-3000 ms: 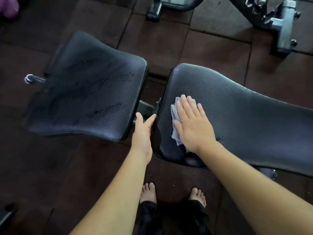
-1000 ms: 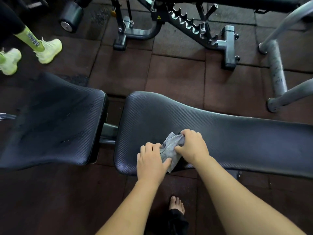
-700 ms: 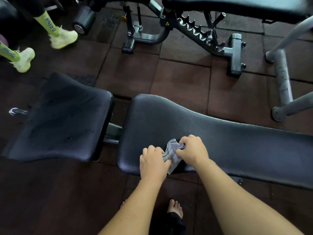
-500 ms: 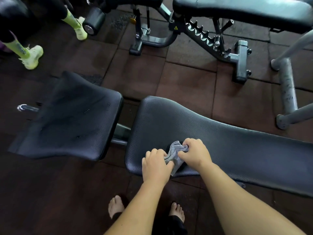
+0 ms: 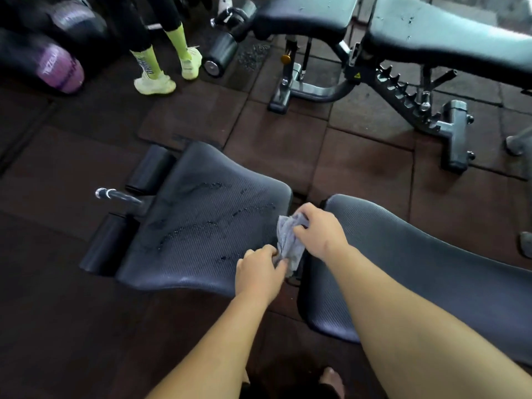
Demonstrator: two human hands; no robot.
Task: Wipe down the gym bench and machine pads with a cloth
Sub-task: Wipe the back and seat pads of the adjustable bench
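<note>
Cloth, a small limp rag, hangs over the gap between seat pad and back pad; right hand fingers pinch its top, left hand fingers its bottom. Light and floppy, it is likely best flattened under a palm.

Head camera looks steeply down, close over the bench.

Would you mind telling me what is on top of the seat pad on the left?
Wet streaks and droplets lie across the seat pad. Over its right edge the left hand and right hand hold a grey cloth, hiding the surface beneath them.
</note>
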